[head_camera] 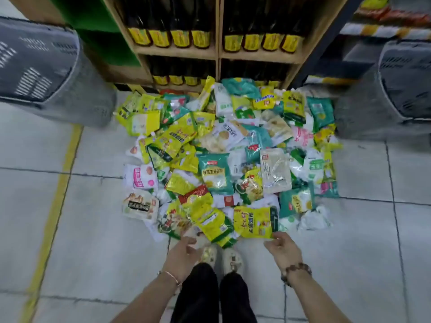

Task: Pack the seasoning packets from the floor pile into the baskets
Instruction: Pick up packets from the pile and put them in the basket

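Seasoning packets [224, 155]: likely light, limp, slick; pinch edges. Left hand [184, 250] hung slack, empty; right hand [279, 247] met yellow packet [253, 221], grip unclear.

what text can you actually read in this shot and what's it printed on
"食用玉米淀粉": on the teal packet in the middle of the pile.
"鸡精": probably the last two characters on the yellow packet at the pile's near edge; its other characters are unclear.
Other packets in the pile: print too blurred to read.
Yellow labels on the shelf bottles: too blurred to read.
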{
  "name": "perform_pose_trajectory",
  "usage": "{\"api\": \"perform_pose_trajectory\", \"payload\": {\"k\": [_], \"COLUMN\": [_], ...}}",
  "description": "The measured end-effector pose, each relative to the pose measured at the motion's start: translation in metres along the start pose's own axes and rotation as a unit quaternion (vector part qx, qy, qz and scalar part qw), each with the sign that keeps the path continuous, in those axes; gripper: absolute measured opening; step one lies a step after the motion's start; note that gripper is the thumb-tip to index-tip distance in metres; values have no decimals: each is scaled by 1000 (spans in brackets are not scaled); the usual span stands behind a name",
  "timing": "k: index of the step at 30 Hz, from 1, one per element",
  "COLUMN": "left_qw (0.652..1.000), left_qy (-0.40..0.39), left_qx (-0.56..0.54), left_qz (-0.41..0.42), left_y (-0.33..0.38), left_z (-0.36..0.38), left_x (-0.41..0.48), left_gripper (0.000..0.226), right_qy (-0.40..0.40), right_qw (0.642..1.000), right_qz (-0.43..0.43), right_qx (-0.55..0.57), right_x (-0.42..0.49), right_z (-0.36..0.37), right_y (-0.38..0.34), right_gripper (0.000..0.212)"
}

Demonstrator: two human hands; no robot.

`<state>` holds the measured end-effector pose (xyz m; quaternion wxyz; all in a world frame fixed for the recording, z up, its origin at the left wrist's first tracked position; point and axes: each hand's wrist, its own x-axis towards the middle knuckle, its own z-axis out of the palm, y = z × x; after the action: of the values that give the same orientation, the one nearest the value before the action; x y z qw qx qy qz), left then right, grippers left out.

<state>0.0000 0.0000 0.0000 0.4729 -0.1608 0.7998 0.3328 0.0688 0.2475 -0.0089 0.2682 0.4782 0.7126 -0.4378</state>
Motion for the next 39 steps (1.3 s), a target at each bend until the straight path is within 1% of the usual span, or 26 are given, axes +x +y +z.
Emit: {"api": "perform_pose_trajectory", "payload": {"k": [4, 7, 12, 16, 20, 22, 23, 25, 26, 27, 28, 29, 30, 31, 33, 34, 36, 37, 39], "left_qw": [997, 994, 991, 987, 982, 979, 977, 971, 966, 960, 953, 947, 944, 941, 931, 928, 924, 921, 921], "left_qy": [1, 1, 2, 3, 27, 41, 48, 64, 85, 110, 133, 149, 149, 150, 160, 163, 161, 161, 132], "left_qx": [-41, -62, -70, -81, -99, -91, -87, -89, -92, -91, -91, -89, -82, -74, -78, -94, -138, -160, -188], "left_qz": [-61, -88, -112, -136, -157, -177, -187, -214, -226, -240, -255, -269, -282, -294, -319, -322, -318, -316, -313], "left_y": [-26, -49, -79, -99, -113, -118, -122, -127, -131, -132, -134, -135, -137, -136, -141, -143, -152, -156, -162], "left_z": [29, 57, 103, 135, 158, 166, 169, 177, 181, 185, 189, 192, 195, 198, 201, 201, 199, 199, 196], "left_x": [65, 116, 205, 266, 316, 335, 343, 356, 363, 369, 375, 381, 385, 387, 391, 390, 392, 393, 393], "left_gripper": [35, 36, 39, 44, 47, 51, 52, 51, 45, 33, 31, 40, 44, 53, 79, 81, 76, 73, 70], "right_qy": [-10, -20, -24, -35, -34, -28, -23, -14, -12, -12, -10, -5, 3, 12, 26, 26, 23, 22, 20], "right_qw": [1000, 999, 997, 990, 983, 963, 945, 899, 876, 857, 845, 837, 828, 817, 791, 779, 764, 763, 777], "right_qz": [23, 33, 21, -3, -33, -71, -93, -129, -143, -155, -163, -170, -179, -191, -221, -232, -238, -237, -218], "right_qx": [-8, -25, -68, -138, -175, -259, -311, -418, -461, -491, -509, -521, -531, -544, -571, -582, -599, -600, -591], "right_x": [64, 115, 204, 269, 320, 342, 352, 366, 372, 378, 383, 388, 392, 394, 396, 395, 393, 393, 396], "right_z": [38, 64, 95, 114, 126, 130, 131, 133, 134, 136, 137, 138, 138, 138, 138, 138, 139, 140, 142], "right_y": [27, 52, 81, 99, 110, 111, 111, 111, 112, 113, 115, 117, 119, 122, 130, 135, 145, 148, 150], "right_gripper": [36, 35, 35, 37, 41, 47, 50, 59, 65, 69, 73, 75, 77, 78, 77, 75, 73, 72, 71]}}
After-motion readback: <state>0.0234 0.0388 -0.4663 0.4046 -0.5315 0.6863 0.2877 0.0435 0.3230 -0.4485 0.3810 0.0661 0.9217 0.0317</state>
